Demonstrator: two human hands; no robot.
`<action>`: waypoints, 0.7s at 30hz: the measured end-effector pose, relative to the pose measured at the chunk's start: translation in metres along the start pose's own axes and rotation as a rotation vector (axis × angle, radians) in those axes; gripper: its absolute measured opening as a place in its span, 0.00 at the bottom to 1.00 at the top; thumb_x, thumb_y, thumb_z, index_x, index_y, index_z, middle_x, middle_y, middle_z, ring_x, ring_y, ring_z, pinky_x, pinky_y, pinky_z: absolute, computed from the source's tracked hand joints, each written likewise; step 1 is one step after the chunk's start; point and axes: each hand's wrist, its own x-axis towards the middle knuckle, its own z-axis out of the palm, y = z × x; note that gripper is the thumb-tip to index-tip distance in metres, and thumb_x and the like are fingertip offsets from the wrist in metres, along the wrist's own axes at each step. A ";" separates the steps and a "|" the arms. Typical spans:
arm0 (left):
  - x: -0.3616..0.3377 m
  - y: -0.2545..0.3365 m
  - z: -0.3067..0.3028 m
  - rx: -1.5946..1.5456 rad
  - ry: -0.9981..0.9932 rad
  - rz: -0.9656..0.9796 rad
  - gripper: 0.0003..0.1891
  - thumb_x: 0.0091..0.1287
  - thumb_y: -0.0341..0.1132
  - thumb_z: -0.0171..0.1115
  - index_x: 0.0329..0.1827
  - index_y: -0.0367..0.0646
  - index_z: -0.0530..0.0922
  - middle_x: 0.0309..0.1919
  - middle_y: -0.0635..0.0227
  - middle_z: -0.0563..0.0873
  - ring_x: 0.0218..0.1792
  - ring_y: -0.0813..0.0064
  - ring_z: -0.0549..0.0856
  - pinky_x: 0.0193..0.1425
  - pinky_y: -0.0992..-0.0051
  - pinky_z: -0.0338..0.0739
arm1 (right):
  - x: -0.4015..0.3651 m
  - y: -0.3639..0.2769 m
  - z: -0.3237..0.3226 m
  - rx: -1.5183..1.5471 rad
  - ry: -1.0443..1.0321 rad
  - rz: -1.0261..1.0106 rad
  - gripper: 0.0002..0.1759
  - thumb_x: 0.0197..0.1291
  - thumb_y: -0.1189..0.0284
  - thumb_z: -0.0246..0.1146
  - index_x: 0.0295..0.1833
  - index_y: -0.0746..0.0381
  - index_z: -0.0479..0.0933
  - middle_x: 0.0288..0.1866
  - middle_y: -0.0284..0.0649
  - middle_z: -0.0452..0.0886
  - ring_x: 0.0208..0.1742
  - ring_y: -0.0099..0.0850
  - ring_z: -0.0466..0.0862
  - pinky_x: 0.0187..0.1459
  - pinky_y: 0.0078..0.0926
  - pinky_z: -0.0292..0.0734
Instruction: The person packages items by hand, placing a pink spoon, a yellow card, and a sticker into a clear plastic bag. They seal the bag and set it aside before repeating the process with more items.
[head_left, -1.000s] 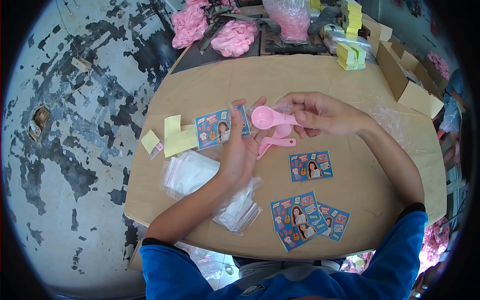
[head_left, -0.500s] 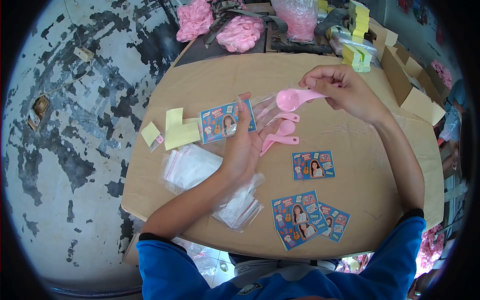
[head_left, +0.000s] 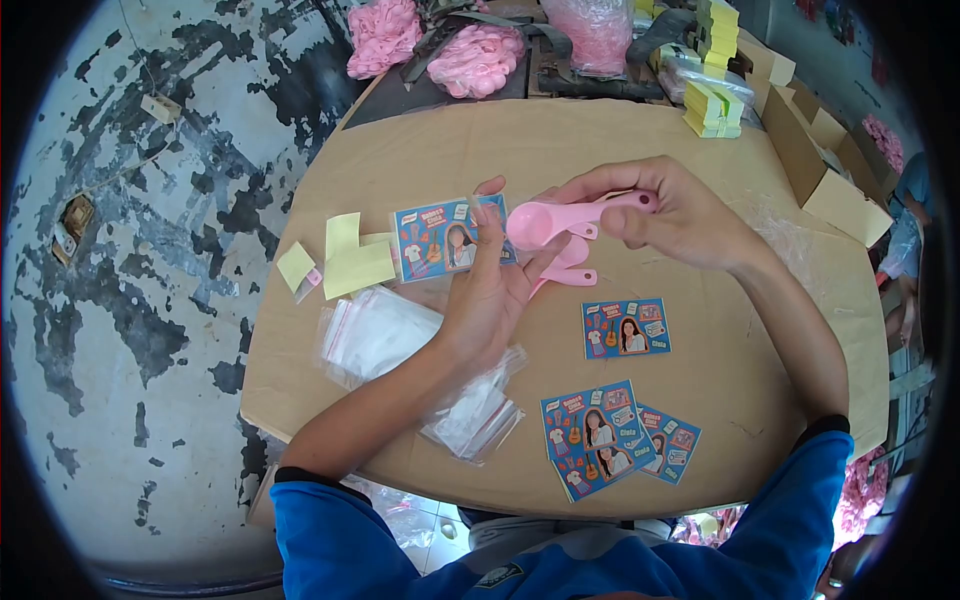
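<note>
My left hand (head_left: 490, 290) holds a clear plastic bag with a blue printed card (head_left: 440, 238) inside it, thumb on top of the card. My right hand (head_left: 665, 215) grips a pink plastic measuring spoon (head_left: 560, 220) by its handle, its bowl at the bag's mouth next to my left fingers. Two more pink spoons (head_left: 570, 265) lie just below it on the cardboard-covered table (head_left: 700, 140), partly hidden by the held spoon.
One blue card (head_left: 625, 328) lies right of my left wrist, and a few more cards (head_left: 610, 435) near the front edge. Clear zip bags (head_left: 380, 335) and yellow paper slips (head_left: 350, 262) lie at left. Pink bundles (head_left: 470, 50), yellow stacks (head_left: 712, 105) and cardboard boxes (head_left: 820, 180) crowd the far side.
My right hand swung the pink spoon away to the upper right, then brought it back left and down to the bag held by my left hand.
</note>
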 end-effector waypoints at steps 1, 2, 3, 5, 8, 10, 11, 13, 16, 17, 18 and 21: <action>0.000 0.000 0.001 0.002 0.007 0.000 0.27 0.76 0.54 0.41 0.71 0.51 0.53 0.64 0.51 0.69 0.65 0.63 0.75 0.71 0.65 0.72 | 0.001 0.007 0.005 -0.010 0.023 -0.037 0.21 0.63 0.63 0.68 0.55 0.67 0.80 0.38 0.35 0.83 0.38 0.18 0.79 0.39 0.19 0.76; 0.000 0.000 0.002 0.003 0.013 0.001 0.27 0.76 0.54 0.41 0.71 0.51 0.53 0.64 0.51 0.69 0.65 0.63 0.75 0.72 0.65 0.72 | 0.002 0.011 0.008 -0.020 0.046 -0.075 0.22 0.62 0.63 0.69 0.55 0.68 0.79 0.41 0.37 0.84 0.42 0.20 0.81 0.43 0.20 0.79; 0.000 0.001 0.002 0.005 0.020 0.002 0.27 0.76 0.54 0.41 0.71 0.51 0.53 0.64 0.51 0.69 0.65 0.63 0.75 0.72 0.65 0.72 | 0.002 0.010 0.008 -0.039 0.059 -0.061 0.23 0.61 0.64 0.70 0.55 0.69 0.79 0.43 0.38 0.84 0.43 0.21 0.82 0.45 0.21 0.79; -0.001 0.002 0.001 0.005 -0.007 -0.003 0.27 0.76 0.55 0.41 0.71 0.51 0.53 0.65 0.51 0.69 0.65 0.64 0.75 0.72 0.66 0.72 | 0.002 0.005 0.007 -0.078 0.081 -0.035 0.25 0.59 0.65 0.72 0.56 0.70 0.78 0.47 0.40 0.83 0.47 0.24 0.83 0.49 0.23 0.80; -0.001 0.001 0.002 -0.004 -0.004 -0.013 0.27 0.76 0.54 0.41 0.71 0.52 0.52 0.67 0.50 0.68 0.66 0.64 0.74 0.71 0.66 0.72 | 0.001 0.004 0.006 -0.090 0.073 -0.015 0.27 0.58 0.63 0.72 0.57 0.70 0.77 0.48 0.39 0.82 0.46 0.24 0.83 0.48 0.24 0.80; -0.001 0.000 0.002 -0.003 0.021 -0.009 0.26 0.76 0.53 0.41 0.71 0.53 0.52 0.68 0.49 0.67 0.66 0.64 0.74 0.71 0.66 0.73 | 0.000 0.006 0.011 -0.084 0.054 -0.090 0.26 0.57 0.63 0.73 0.54 0.70 0.76 0.46 0.39 0.82 0.43 0.25 0.83 0.45 0.25 0.79; -0.001 -0.001 0.002 0.000 0.034 -0.006 0.26 0.76 0.53 0.41 0.71 0.53 0.52 0.69 0.49 0.66 0.66 0.64 0.74 0.71 0.67 0.73 | 0.000 0.007 0.013 -0.081 0.046 -0.128 0.26 0.57 0.62 0.73 0.53 0.70 0.76 0.45 0.40 0.81 0.42 0.26 0.83 0.44 0.26 0.79; -0.001 -0.001 0.002 0.015 0.034 0.010 0.25 0.77 0.52 0.41 0.71 0.54 0.52 0.69 0.49 0.66 0.65 0.63 0.75 0.70 0.67 0.73 | -0.005 -0.008 0.015 -0.272 0.040 -0.062 0.24 0.56 0.62 0.73 0.49 0.68 0.75 0.42 0.40 0.81 0.39 0.27 0.82 0.42 0.26 0.78; -0.002 -0.003 0.004 0.052 -0.005 0.028 0.24 0.77 0.50 0.42 0.71 0.55 0.51 0.70 0.50 0.66 0.64 0.62 0.76 0.71 0.66 0.73 | -0.007 -0.003 0.017 -0.436 0.071 -0.039 0.22 0.55 0.61 0.73 0.43 0.67 0.75 0.38 0.40 0.81 0.38 0.28 0.81 0.40 0.26 0.76; -0.002 -0.003 0.005 0.067 -0.020 0.023 0.24 0.77 0.50 0.42 0.71 0.56 0.51 0.70 0.50 0.66 0.63 0.62 0.77 0.71 0.66 0.73 | -0.007 0.001 0.018 -0.471 0.088 -0.049 0.22 0.55 0.61 0.73 0.42 0.66 0.75 0.37 0.40 0.81 0.37 0.29 0.81 0.39 0.26 0.76; -0.003 -0.002 0.005 0.083 -0.035 0.018 0.24 0.77 0.50 0.42 0.71 0.56 0.51 0.70 0.51 0.66 0.63 0.61 0.77 0.71 0.65 0.73 | -0.007 0.002 0.019 -0.431 0.084 -0.021 0.20 0.56 0.62 0.73 0.41 0.66 0.75 0.37 0.39 0.81 0.37 0.28 0.81 0.40 0.26 0.76; -0.004 0.001 0.004 0.135 -0.026 -0.004 0.23 0.77 0.49 0.42 0.71 0.57 0.50 0.69 0.51 0.67 0.61 0.61 0.79 0.70 0.65 0.73 | -0.005 0.005 0.019 -0.295 0.069 0.004 0.15 0.59 0.66 0.70 0.40 0.66 0.76 0.35 0.36 0.81 0.37 0.24 0.80 0.42 0.24 0.76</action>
